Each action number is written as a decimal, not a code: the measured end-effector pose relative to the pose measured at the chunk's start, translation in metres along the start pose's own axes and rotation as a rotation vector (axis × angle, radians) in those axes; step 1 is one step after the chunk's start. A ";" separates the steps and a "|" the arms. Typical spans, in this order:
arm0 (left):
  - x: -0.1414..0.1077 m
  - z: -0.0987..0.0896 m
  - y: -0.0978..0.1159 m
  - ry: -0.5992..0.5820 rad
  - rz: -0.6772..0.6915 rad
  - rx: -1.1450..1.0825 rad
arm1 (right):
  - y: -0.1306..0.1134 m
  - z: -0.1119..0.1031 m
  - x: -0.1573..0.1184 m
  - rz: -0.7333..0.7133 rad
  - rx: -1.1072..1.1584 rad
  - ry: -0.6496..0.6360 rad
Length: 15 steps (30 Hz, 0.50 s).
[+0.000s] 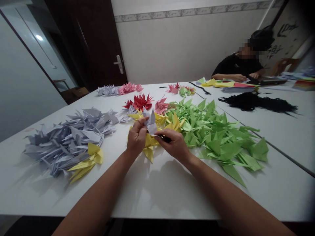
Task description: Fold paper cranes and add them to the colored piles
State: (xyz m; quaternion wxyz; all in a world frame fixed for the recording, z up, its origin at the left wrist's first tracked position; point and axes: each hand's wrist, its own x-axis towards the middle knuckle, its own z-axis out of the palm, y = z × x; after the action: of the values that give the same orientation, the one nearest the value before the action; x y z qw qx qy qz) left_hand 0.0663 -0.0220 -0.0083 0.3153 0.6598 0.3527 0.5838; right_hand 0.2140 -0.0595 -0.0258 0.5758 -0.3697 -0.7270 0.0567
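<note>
Near the middle of the white table, my left hand [137,136] pinches a pale lilac folded paper piece [150,122] between thumb and fingers. My right hand [173,142] is closed at the lower edge of that piece, with a small dark object [165,139] partly hidden in its fingers. Yellow folded papers [149,149] lie beneath and behind both hands. A large heap of grey-lilac folded papers [71,137] spreads on the left, with yellow ones [90,160] at its near edge. To the right is a big heap of green folded papers [216,137].
Red folded papers [139,102] and pink ones [161,105] sit behind my hands; smaller groups are farther back. At the back right, a person [242,65] sits by coloured sheets [231,84]. Black strands [256,102] lie on the right table.
</note>
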 end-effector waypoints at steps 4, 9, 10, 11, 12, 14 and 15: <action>0.006 -0.004 -0.001 0.021 0.060 -0.033 | -0.001 0.000 0.000 -0.005 0.016 -0.011; 0.037 -0.042 -0.021 0.381 0.103 0.077 | -0.002 -0.002 0.002 0.023 -0.016 0.041; 0.043 -0.052 -0.026 0.466 0.073 0.099 | -0.002 -0.002 0.002 0.028 -0.023 0.045; 0.049 -0.061 -0.032 0.542 0.026 0.116 | -0.002 -0.002 0.002 0.030 -0.028 0.043; 0.053 -0.068 -0.036 0.598 -0.032 0.127 | -0.002 -0.002 0.001 0.029 -0.030 0.037; 0.057 -0.077 -0.045 0.641 -0.155 0.074 | -0.001 -0.001 0.001 0.030 -0.033 0.020; 0.058 -0.079 -0.049 0.622 -0.217 0.020 | -0.001 -0.001 0.000 0.034 -0.033 0.015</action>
State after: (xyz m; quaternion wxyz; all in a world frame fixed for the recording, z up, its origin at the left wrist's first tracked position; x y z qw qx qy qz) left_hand -0.0128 0.0536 -0.0074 0.2465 0.4117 0.5058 0.7169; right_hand 0.2141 -0.0606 -0.0252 0.5743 -0.3917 -0.7170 0.0516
